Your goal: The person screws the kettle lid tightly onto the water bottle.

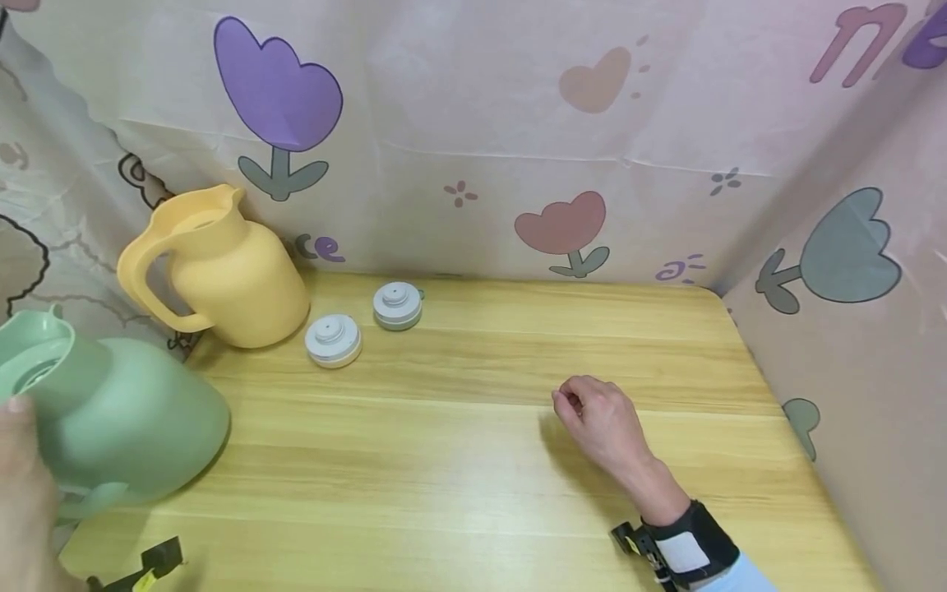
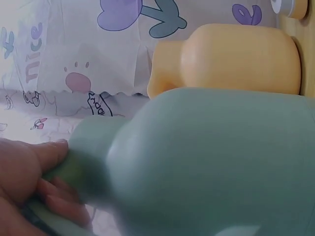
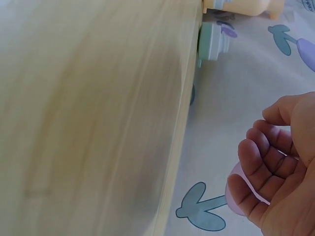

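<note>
At the left edge, a green jug (image 1: 140, 411) stands near the table's left side, its top without a lid. My left hand (image 1: 25, 493) grips it by the upper handle, the thumb at the rim; in the left wrist view the fingers (image 2: 64, 201) curl round that handle. Behind the green jug stands a yellow jug (image 1: 237, 279), also lidless. My right hand (image 1: 602, 419) hangs over the right half of the table, fingers loosely curled and holding nothing, as the right wrist view confirms.
Two round lids lie with their pale undersides up beside the yellow jug: a nearer lid (image 1: 334, 340) and a farther lid (image 1: 397, 306). The wooden table (image 1: 459, 460) is bordered at the back and sides by a printed curtain (image 1: 444, 107).
</note>
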{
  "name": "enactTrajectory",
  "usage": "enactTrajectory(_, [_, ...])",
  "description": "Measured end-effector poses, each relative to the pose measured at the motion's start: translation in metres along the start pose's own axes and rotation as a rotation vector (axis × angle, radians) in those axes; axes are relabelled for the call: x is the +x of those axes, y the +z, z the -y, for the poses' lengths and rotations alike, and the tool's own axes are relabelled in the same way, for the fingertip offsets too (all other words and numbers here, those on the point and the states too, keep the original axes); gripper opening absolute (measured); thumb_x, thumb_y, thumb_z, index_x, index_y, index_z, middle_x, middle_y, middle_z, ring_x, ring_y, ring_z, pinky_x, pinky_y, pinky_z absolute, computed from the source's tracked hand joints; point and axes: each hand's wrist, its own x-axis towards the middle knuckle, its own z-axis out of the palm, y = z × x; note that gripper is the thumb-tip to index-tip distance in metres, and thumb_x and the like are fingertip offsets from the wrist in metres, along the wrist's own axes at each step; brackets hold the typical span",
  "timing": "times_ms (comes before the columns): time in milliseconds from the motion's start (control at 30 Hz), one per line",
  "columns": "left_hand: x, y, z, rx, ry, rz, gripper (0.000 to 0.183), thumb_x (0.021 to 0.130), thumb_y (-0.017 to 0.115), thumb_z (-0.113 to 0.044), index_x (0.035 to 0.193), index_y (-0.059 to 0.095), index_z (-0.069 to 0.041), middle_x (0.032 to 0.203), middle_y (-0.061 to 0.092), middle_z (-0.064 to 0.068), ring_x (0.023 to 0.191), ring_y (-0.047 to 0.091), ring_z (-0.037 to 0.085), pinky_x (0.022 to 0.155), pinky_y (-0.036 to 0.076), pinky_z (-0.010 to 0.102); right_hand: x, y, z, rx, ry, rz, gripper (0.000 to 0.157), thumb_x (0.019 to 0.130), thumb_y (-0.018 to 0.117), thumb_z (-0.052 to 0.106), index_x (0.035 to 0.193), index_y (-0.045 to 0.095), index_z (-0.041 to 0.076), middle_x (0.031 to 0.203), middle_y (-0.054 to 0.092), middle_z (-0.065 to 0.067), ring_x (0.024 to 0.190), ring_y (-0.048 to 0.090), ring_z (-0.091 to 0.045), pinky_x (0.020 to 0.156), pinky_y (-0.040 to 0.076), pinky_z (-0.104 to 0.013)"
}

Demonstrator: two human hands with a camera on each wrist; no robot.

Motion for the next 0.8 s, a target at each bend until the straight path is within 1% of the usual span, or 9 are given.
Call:
enactTrajectory(167, [0.001,0.003,0.012,-0.001,0.144,0.015,0.049,0.100,0.044,-0.043,0.146,0.036,-0.028,0.143,0.041,-0.010,0.133,0.031,0.007,0.117,0.016,0.040,0.000,-0.001,-0.002,-0.006,-0.009,0.000,0.011,0.087,0.066,0.018,0.077,0.065,0.014,0.068,0.059,0.005,0.059,0.051,-0.008,0.059,0.047,-0.034])
enactTrajectory(233, [0.001,0.003,0.014,-0.006,0.137,0.022,0.049,0.099,0.045,-0.044,0.145,0.037,-0.028,0.143,0.042,-0.010,0.133,0.031,0.007,0.118,0.015,0.040,-0.001,-0.002,-0.003,-0.012,-0.007,0.001,0.011,0.087,0.066,0.019,0.077,0.065,0.014,0.068,0.059,0.005,0.059,0.051,-0.008,0.059,0.047,-0.035])
enactTrajectory(333, [-0.008,0.004,0.008,-0.065,0.041,0.043,0.054,0.094,0.055,-0.046,0.144,0.039,-0.033,0.144,0.042,-0.013,0.133,0.031,0.006,0.118,0.015,0.037,-0.001,-0.002,-0.004,-0.019,-0.005,0.002,0.011,0.086,0.067,0.019,0.077,0.065,0.014,0.067,0.058,0.005,0.058,0.050,-0.008,0.059,0.047,-0.035])
enactTrajectory(367, [-0.013,0.004,0.005,-0.105,0.001,0.053,0.056,0.092,0.059,-0.045,0.144,0.039,-0.034,0.142,0.043,-0.013,0.132,0.032,0.008,0.115,0.023,0.034,-0.001,-0.002,-0.004,-0.021,-0.006,0.002,0.011,0.086,0.067,0.019,0.077,0.065,0.013,0.067,0.058,0.005,0.058,0.050,-0.008,0.059,0.047,-0.035])
enactTrajectory(433, [-0.024,0.007,0.000,-0.134,0.024,0.022,0.057,0.088,0.066,-0.041,0.141,0.045,-0.033,0.132,0.050,-0.013,0.123,0.043,0.006,0.106,0.036,0.025,-0.001,-0.002,-0.004,-0.022,-0.009,0.000,0.011,0.087,0.066,0.019,0.077,0.065,0.013,0.068,0.059,0.005,0.058,0.051,-0.008,0.058,0.047,-0.035])
enactTrajectory(500, [-0.036,0.010,-0.003,-0.139,0.086,0.002,0.054,0.086,0.070,-0.035,0.137,0.051,-0.030,0.114,0.055,-0.018,0.103,0.051,-0.002,0.082,0.045,0.011,-0.001,-0.002,-0.004,-0.023,-0.014,-0.002,0.011,0.087,0.066,0.019,0.077,0.065,0.013,0.068,0.059,0.005,0.059,0.051,-0.008,0.058,0.047,-0.034])
enactTrajectory(567, [-0.047,0.013,-0.008,-0.124,0.115,-0.008,0.051,0.083,0.075,-0.034,0.131,0.057,-0.032,0.109,0.058,-0.018,0.089,0.049,-0.010,0.065,0.040,0.003,-0.001,-0.002,-0.004,-0.022,-0.017,-0.006,0.011,0.087,0.066,0.019,0.077,0.065,0.013,0.068,0.059,0.005,0.059,0.052,-0.008,0.058,0.047,-0.034])
enactTrajectory(600, [-0.054,0.016,-0.011,-0.087,0.147,-0.019,0.048,0.081,0.076,-0.035,0.127,0.060,-0.033,0.110,0.062,-0.016,0.086,0.052,-0.009,0.072,0.041,0.005,-0.001,-0.002,-0.003,-0.022,-0.018,-0.007,0.011,0.087,0.066,0.018,0.077,0.065,0.013,0.068,0.059,0.005,0.059,0.052,-0.008,0.058,0.047,-0.034])
enactTrajectory(800, [-0.082,0.033,-0.024,-0.049,0.295,0.051,0.044,0.073,0.084,-0.035,0.114,0.068,-0.037,0.084,0.066,-0.031,0.081,0.059,-0.007,0.068,0.042,0.005,-0.003,-0.002,-0.003,-0.022,-0.012,-0.007,0.011,0.087,0.066,0.019,0.077,0.064,0.014,0.069,0.060,0.005,0.059,0.052,-0.008,0.059,0.047,-0.035])
